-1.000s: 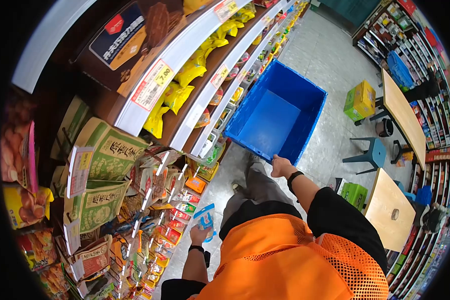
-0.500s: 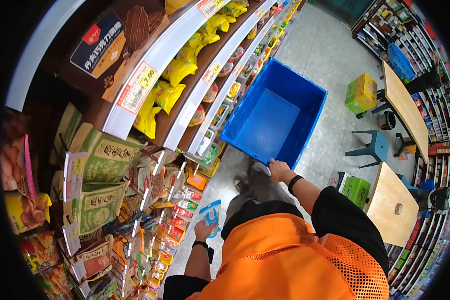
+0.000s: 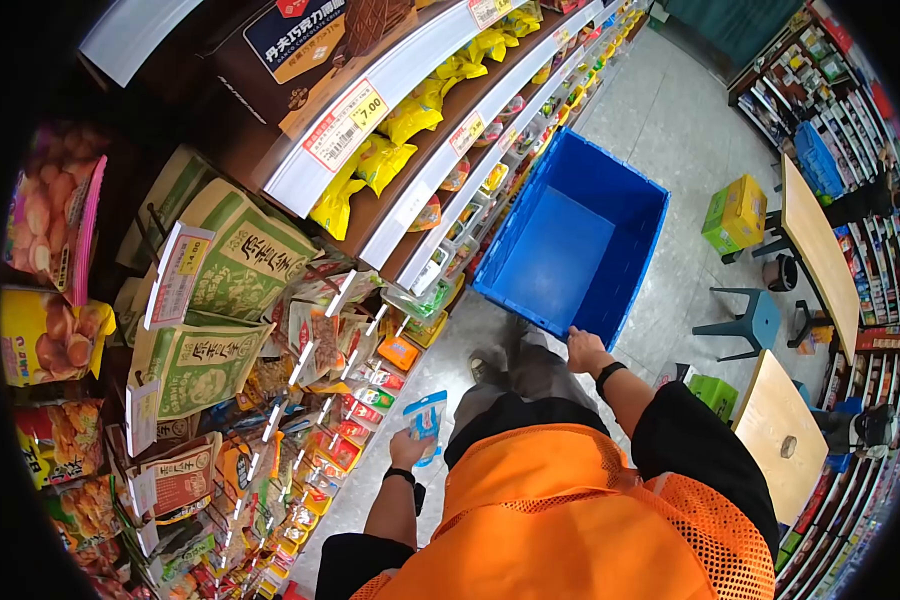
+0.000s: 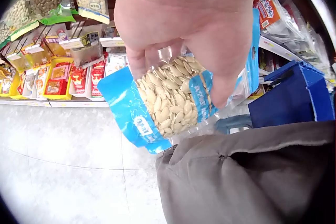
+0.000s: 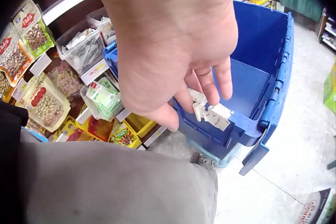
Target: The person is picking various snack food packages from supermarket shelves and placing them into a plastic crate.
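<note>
My left hand [image 4: 184, 19] pinches a clear-and-blue bag of pumpkin seeds [image 4: 170, 98], the thumb on one side and fingers on the other. In the head view this bag hangs low beside my left leg, next to the snack shelf. A large blue plastic crate [image 3: 560, 240] stands ahead of me, with its bare inner floor showing. At its near edge my right hand [image 3: 587, 352] grips the rim. From the right wrist, the fingers curl over the rim beside torn white labels [image 5: 216, 118], while the thumb lies on the near side.
Shelving on the left carries yellow snack bags [image 3: 410, 115] and green-and-brown pouches [image 3: 205, 365]. To the right are a blue stool [image 3: 750, 318], wooden tables [image 3: 785, 435] and a yellow-green carton [image 3: 735, 215]. A light-blue base [image 5: 226, 158] shows under the crate.
The head view has shifted, so shelf and crate appear slightly farther right and lower. The bag of seeds has risen a little with my left hand. My right hand stays at the crate's rim.
</note>
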### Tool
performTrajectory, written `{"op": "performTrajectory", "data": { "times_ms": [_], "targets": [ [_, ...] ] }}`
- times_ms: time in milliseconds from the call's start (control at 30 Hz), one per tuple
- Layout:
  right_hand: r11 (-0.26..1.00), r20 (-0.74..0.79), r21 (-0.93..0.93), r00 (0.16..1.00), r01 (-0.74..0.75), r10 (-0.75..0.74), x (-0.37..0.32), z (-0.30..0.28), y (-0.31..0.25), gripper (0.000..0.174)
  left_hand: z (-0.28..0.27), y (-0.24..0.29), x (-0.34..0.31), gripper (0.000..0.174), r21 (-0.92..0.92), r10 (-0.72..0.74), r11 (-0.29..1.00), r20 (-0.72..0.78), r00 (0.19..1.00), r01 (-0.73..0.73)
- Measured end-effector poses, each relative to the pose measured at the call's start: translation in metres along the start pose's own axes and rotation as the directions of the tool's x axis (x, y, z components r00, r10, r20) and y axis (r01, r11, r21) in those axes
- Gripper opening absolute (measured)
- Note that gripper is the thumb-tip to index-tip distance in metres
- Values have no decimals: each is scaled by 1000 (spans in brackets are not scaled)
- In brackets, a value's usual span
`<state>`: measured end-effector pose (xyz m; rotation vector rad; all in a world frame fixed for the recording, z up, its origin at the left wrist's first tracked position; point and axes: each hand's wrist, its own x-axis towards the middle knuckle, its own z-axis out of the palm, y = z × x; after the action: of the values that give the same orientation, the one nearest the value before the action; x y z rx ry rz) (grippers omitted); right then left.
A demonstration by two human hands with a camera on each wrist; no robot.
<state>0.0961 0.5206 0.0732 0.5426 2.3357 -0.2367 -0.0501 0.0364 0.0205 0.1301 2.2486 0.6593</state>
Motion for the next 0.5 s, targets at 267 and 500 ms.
{"op": "performTrajectory", "data": {
  "times_ms": [267,500],
  "targets": [
    [959,-283,254,938,-129,201,21,12,6,34,14,1,-14,55,149,-10,989,45,999,3],
    [981,-87,189,994,-48,65,42,4,-8,60,11,1,-9,56,176,46,983,2,999,-45]
  ]
}}
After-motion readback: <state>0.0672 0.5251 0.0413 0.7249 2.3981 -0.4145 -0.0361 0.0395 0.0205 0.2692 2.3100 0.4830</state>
